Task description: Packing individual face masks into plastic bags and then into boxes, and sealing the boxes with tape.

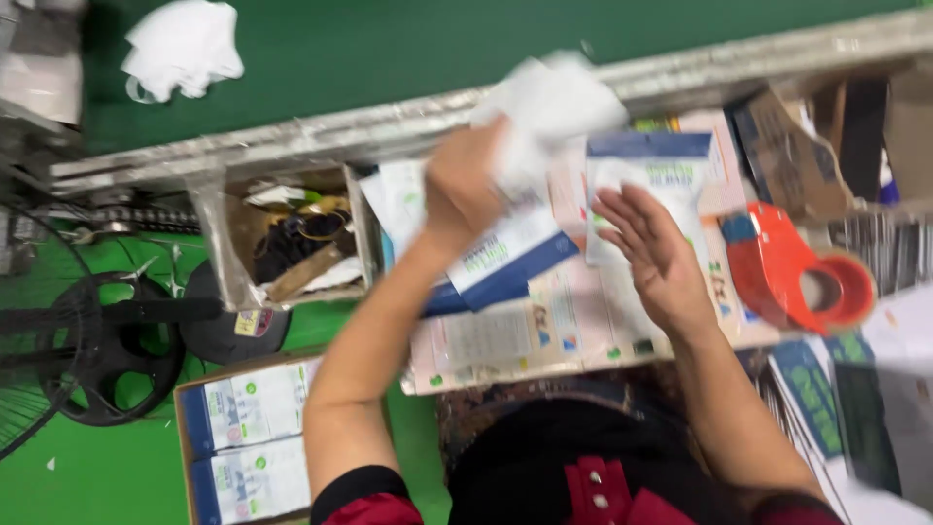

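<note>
My left hand (466, 185) is closed around a blurred white item (549, 102), maybe a folded mask or cloth, held up above the table. Under that hand lies a white and blue flat pouch (505, 258). My right hand (656, 258) is open, fingers spread, resting on a white pouch with a blue top band (646, 156). Both hands are over a pile of flat printed packets (515, 335) on the work surface.
A red tape dispenser (802, 267) sits right of my right hand. A box of odds and ends (287, 238) stands to the left. A carton of stacked pouches (248, 437) is on the green floor beside a black fan (87, 340). A conveyor with a white mask (180, 44) runs behind.
</note>
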